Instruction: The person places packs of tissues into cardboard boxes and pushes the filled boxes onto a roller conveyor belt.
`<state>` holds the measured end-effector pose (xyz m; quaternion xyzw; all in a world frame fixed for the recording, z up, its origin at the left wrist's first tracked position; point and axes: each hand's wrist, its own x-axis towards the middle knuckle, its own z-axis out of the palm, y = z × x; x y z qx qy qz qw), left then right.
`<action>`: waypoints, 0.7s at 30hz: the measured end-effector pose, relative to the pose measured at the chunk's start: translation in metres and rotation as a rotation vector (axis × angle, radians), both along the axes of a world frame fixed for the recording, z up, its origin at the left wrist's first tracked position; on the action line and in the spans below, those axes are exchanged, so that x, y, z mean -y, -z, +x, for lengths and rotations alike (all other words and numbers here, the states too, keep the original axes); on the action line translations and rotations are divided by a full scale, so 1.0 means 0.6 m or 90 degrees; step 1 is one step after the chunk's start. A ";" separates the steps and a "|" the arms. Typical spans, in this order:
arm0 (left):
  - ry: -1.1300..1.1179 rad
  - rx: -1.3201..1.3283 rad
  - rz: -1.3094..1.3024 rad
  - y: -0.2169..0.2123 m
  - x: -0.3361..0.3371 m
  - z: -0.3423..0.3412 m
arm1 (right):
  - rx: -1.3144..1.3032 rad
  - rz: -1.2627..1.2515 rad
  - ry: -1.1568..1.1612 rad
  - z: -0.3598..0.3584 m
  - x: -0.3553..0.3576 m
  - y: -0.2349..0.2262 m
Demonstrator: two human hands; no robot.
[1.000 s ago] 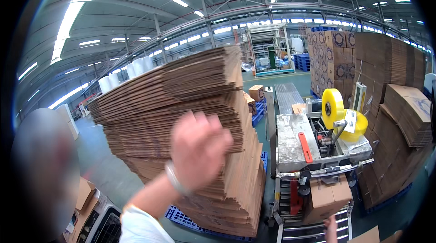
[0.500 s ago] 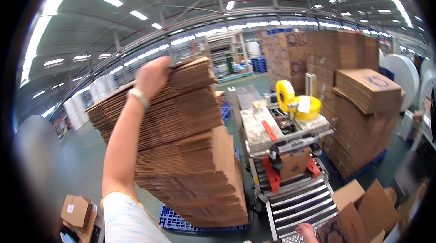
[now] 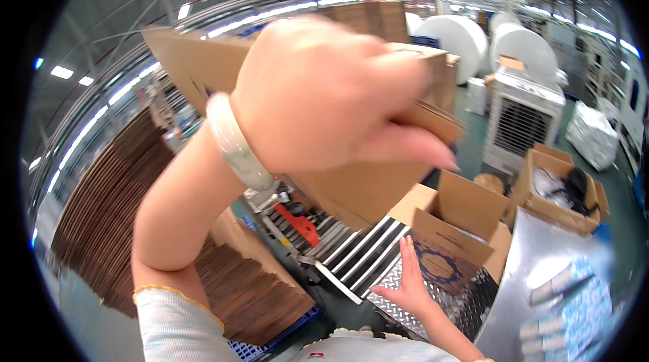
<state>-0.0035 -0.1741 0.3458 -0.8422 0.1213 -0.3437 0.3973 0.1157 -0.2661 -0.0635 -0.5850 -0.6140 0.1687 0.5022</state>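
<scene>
At your far left, a tall stack of flattened cartons (image 3: 115, 213) leans across the view, its lower end over a blue pallet (image 3: 250, 352). Your left arm rises in front of it, with a pale bangle (image 3: 233, 139) at the wrist. Your left hand (image 3: 318, 95), slightly blurred, is closed around a flat brown carton (image 3: 378, 189), gripping its edge between thumb and fingers; the sheet hangs in the air, tilted, above a red bar (image 3: 297, 225) and the metal roller conveyor (image 3: 362, 250). Next along, your right hand (image 3: 411, 294) is wide and holds nothing, thumb spread from the fingers, just beside an open carton (image 3: 449, 250) with a dark round print; you cannot tell whether the fingertips touch it. That carton stands on a patterned metal plate (image 3: 466, 308), flaps up. Further right, a shiny worktop (image 3: 517, 260) carries blue-and-white packs (image 3: 574, 315). Behind it are a grey-white cooler (image 3: 520, 122), a box with a black item inside (image 3: 534, 206) and, rightmost, a white sack (image 3: 593, 135).
</scene>
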 end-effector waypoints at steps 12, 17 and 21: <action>-0.102 0.485 -1.294 0.854 -0.264 0.054 | 0.307 -0.309 0.277 0.068 0.182 0.075; -0.113 0.350 -1.488 0.899 -0.185 0.026 | 0.038 -0.551 0.078 0.111 0.174 0.093; -0.063 0.453 -1.513 0.874 -0.155 -0.006 | 0.033 -0.610 0.128 0.150 0.159 0.064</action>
